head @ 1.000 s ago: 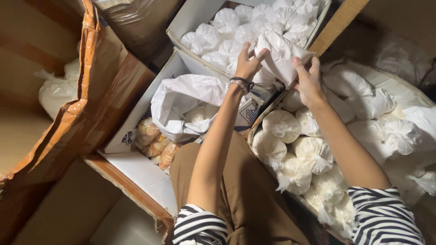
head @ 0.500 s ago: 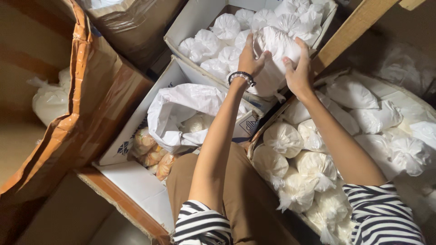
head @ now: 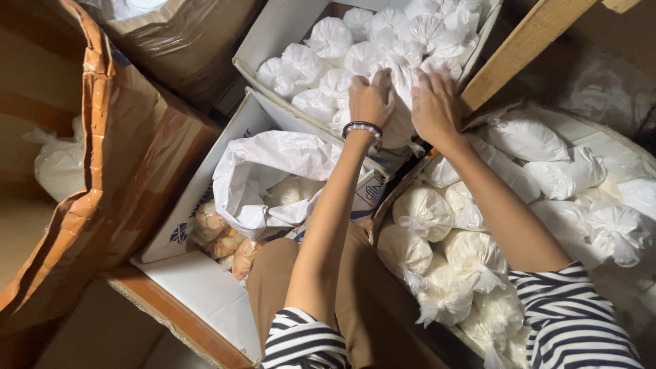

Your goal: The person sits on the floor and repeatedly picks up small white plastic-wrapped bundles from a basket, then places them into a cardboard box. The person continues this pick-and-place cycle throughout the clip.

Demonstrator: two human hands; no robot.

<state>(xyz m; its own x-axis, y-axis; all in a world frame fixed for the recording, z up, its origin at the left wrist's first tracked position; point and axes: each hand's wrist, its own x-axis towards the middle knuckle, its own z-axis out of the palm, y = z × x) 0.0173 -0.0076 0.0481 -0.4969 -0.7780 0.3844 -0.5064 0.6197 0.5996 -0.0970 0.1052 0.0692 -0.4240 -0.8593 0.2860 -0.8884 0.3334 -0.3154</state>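
Observation:
Both my hands reach forward onto a tied clear bag of white powder (head: pixel 402 102) at the near edge of the far white box (head: pixel 273 34). My left hand (head: pixel 371 98), with a bead bracelet at the wrist, grips the bag's left side. My right hand (head: pixel 434 102) presses on its right side. The bag rests among several similar white bags (head: pixel 328 37) that fill this box. My striped sleeves and brown trousers show at the bottom.
A box to the right (head: pixel 403 181) holds several more white bags (head: pixel 424 212). A middle box (head: pixel 205 198) holds a big white plastic bag (head: pixel 273 164) and orange-tinted bags (head: pixel 225 239). A brown carton (head: pixel 102 171) stands left; a wooden plank (head: pixel 526 48) crosses the upper right.
Both hands have carried the white bag farther forward and lowered it into the far box. The camera view has shifted slightly.

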